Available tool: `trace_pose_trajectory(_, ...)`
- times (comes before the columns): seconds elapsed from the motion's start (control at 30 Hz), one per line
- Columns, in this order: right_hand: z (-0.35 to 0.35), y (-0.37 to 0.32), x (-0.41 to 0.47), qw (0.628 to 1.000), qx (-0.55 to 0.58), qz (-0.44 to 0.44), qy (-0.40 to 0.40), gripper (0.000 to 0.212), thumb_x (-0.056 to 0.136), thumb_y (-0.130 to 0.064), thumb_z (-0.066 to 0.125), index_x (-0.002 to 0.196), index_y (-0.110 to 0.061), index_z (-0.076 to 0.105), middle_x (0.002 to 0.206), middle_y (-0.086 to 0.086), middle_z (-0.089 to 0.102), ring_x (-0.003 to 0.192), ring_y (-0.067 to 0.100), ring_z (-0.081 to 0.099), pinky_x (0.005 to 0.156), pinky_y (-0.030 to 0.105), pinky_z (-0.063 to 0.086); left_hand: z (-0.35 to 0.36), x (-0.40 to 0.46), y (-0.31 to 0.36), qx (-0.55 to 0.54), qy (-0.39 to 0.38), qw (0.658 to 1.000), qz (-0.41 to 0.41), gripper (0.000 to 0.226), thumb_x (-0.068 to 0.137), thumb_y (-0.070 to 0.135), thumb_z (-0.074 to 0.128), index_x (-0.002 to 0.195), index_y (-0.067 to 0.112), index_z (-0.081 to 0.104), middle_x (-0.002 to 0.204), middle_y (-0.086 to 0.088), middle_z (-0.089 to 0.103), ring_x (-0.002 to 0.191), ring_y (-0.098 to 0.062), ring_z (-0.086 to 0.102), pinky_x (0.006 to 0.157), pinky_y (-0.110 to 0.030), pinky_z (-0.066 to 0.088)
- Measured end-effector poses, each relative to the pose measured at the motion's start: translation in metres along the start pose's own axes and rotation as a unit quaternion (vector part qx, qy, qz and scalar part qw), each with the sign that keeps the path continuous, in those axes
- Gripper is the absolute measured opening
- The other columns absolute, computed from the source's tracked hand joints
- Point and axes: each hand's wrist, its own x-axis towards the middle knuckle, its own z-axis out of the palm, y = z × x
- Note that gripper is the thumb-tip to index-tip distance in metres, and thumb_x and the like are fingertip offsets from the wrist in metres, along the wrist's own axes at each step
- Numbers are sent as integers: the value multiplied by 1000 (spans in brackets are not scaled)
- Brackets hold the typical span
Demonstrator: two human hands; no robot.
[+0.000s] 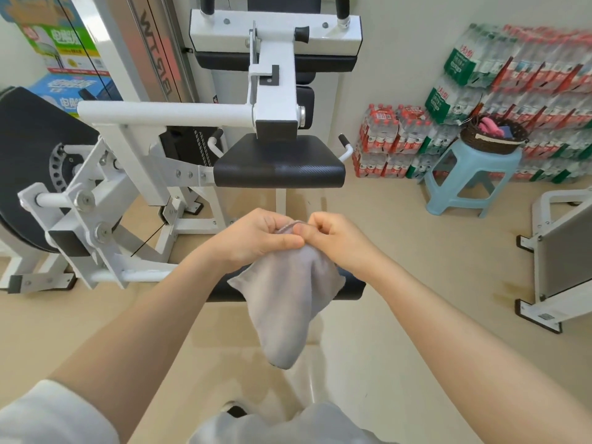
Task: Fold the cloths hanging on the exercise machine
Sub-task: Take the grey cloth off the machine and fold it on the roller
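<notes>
Matt grey fabric cloth [288,302]

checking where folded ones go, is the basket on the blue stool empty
No, the basket on the blue stool holds pink and blue cloth.

head cam | looks forward-down | near hands [288,241] | exercise machine [275,100] just beyond

1. Left hand [256,239]: fingers curled, thumb pressed forward, pinching the top edge of the grey cloth [288,302]; forearm bare, extended forward.
2. Right hand [334,240]: fingers curled, pinching the same edge, touching the left hand at the thumbs; forearm bare, extended forward.
</notes>
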Motion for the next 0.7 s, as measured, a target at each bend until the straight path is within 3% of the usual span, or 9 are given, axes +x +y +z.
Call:
trace_pose_trajectory(0.1, -6, 8, -5, 993, 111, 15, -46, 34, 96, -37, 43, 75, -13, 56, 64, -11, 57, 57, 2, 50, 60, 20, 40, -1, -3, 0, -33, 101, 994, 10, 9, 82, 21, 66, 79, 13, 70, 75, -2, 69, 71, -14, 63, 63, -25, 52)
trace_pose_trajectory(0.23, -14, 30, -7, 993, 55, 13, -99, 24, 92, -21, 55, 69, -19, 62, 71, -7, 57, 68, 7, 50, 69, 22, 40, -14, -5, -4, -121, 306, 944, 12, 14, 91, 23, 54, 86, 20, 67, 83, 3, 66, 81, -15, 61, 73, -33, 51)
trace_pose_trajectory(0.33, -19, 45, -8, 981, 15, 43, -191, 33, 91, -16, 58, 59, -25, 60, 58, -16, 53, 59, 1, 46, 60, 13, 38, -30, -9, -8, -229, 380, 896, 16, 13, 94, 26, 51, 98, 21, 62, 94, -1, 62, 90, -15, 59, 80, -35, 51)
trace_pose_trajectory(0.4, -24, 55, -5, 971, -59, 63, -225, 36, 91, -20, 58, 56, -22, 51, 53, -15, 47, 54, 3, 42, 56, 15, 34, -38, -9, -10, -247, 412, 877, 14, 15, 94, 27, 51, 101, 20, 61, 93, 1, 62, 90, -13, 60, 82, -30, 51)
trace_pose_trajectory(0.5, -33, 68, 12, 953, -231, 57, -187, 43, 90, -34, 55, 56, -16, 34, 55, -6, 31, 55, 13, 30, 58, 29, 24, -46, -3, -14, -226, 423, 877, -5, 14, 93, 29, 52, 98, 23, 63, 92, 4, 64, 91, -11, 61, 83, -29, 52)
trace_pose_trajectory(0.57, -38, 72, 26, 912, -384, 21, -145, 48, 91, -41, 49, 53, -18, 31, 55, -4, 33, 57, 14, 34, 65, 31, 24, -55, 2, -19, -220, 417, 882, -16, 14, 92, 30, 53, 96, 23, 65, 95, 2, 64, 94, -14, 61, 87, -33, 51)
trace_pose_trajectory(0.63, -44, 72, 38, 867, -494, -3, -65, 44, 93, -48, 41, 56, -24, 44, 64, -5, 48, 73, 15, 45, 79, 33, 28, -68, 7, -24, -222, 413, 883, -21, 15, 92, 29, 53, 93, 21, 66, 94, 1, 64, 93, -15, 60, 90, -34, 50)
trace_pose_trajectory(0.7, -48, 70, 52, 843, -536, 5, 38, 41, 95, -49, 37, 73, -25, 63, 79, -3, 57, 88, 18, 49, 89, 37, 30, -83, 14, -29, -212, 405, 889, -22, 16, 93, 27, 54, 87, 21, 68, 86, 3, 64, 87, -12, 59, 89, -31, 49)
